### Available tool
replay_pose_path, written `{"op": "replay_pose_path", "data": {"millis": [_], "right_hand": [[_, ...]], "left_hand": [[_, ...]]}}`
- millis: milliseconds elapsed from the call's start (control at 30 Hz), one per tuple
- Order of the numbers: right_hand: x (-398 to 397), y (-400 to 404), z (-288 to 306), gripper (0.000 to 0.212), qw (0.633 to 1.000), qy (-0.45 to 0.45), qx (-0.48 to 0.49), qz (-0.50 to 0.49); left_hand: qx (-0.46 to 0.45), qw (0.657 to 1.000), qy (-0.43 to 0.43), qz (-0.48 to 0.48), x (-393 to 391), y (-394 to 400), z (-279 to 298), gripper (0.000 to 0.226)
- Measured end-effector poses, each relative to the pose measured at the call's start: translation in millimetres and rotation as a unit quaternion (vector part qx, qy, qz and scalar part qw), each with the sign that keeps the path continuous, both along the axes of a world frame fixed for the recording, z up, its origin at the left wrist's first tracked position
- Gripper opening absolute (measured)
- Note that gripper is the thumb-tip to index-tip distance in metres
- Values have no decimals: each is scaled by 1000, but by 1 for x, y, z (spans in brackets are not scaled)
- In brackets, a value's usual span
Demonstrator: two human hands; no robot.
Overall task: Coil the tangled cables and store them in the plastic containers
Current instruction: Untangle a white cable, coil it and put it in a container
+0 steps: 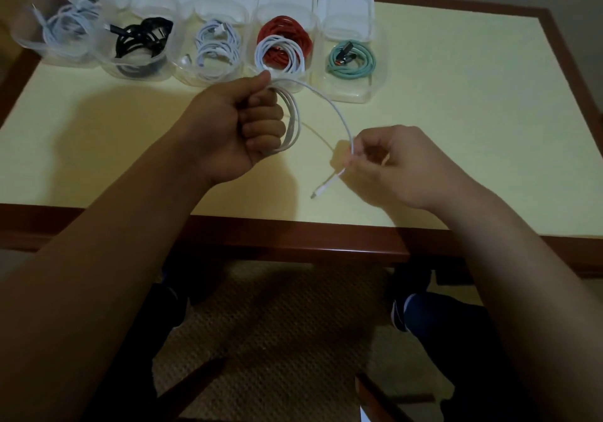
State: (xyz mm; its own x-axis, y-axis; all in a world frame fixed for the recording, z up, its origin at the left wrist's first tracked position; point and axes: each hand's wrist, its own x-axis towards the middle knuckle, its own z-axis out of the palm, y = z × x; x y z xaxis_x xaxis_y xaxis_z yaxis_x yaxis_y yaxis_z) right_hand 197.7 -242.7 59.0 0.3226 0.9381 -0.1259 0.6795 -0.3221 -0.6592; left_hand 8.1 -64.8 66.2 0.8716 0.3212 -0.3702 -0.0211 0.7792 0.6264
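Left hand [251,127] is closed in a fist around several loops of a white cable [291,121], the coil standing out past the knuckles above the table [456,111]. From the top of the coil the free length arcs rightward and down to the right hand [391,163], which pinches it between thumb and fingertips [350,157]. Below that pinch the short tail ends in a white connector [323,188] pointing down and to the left, close to the cream tabletop; contact with the surface cannot be determined. The hands are apart, joined only by the cable.

Along the far edge stands a row of five clear plastic containers with their lids behind them. From left: one with a pale cable [65,28], one with a black cable [140,39], one with white cables [217,46], one with a red cable [287,34] and a white coil [280,54] lying on it, and one with a teal cable [352,59]. The held coil sits just in front of the fourth container [310,20]
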Motion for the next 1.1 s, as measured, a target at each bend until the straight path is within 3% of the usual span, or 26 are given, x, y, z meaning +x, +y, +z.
{"op": "replay_pose_path", "data": {"millis": [167, 267, 400, 500, 667, 833, 1000, 1100], "right_hand": [[-27, 4, -8, 23, 994, 61, -47, 76], [-28, 9, -16, 17, 983, 181, 4, -14], [-13, 15, -11, 18, 964, 207, 116, -122], [-14, 16, -8, 17, 936, 291, 139, -137], [-20, 15, -5, 19, 881, 443, 129, -101], [-27, 13, -4, 21, 890, 449, 77, -10], [-42, 16, -4, 28, 802, 596, 42, 2], [-50, 17, -3, 20, 812, 582, 24, -31]], "left_hand": [[-18, 1000, -10, 3, 2, -3, -4, 39], [-18, 1000, -16, 3, 2, -2, -4, 39], [-18, 1000, -17, 0, 0, -1, -3, 38], [-27, 999, -25, -9, 1, -3, -4, 38], [-54, 995, -77, -41, 2, -5, -2, 41], [-107, 985, -110, -78, 4, -11, -3, 42], [17, 1000, -15, -16, 11, -29, -1, 47], [127, 992, 17, 3, 12, -32, -2, 50]]}}
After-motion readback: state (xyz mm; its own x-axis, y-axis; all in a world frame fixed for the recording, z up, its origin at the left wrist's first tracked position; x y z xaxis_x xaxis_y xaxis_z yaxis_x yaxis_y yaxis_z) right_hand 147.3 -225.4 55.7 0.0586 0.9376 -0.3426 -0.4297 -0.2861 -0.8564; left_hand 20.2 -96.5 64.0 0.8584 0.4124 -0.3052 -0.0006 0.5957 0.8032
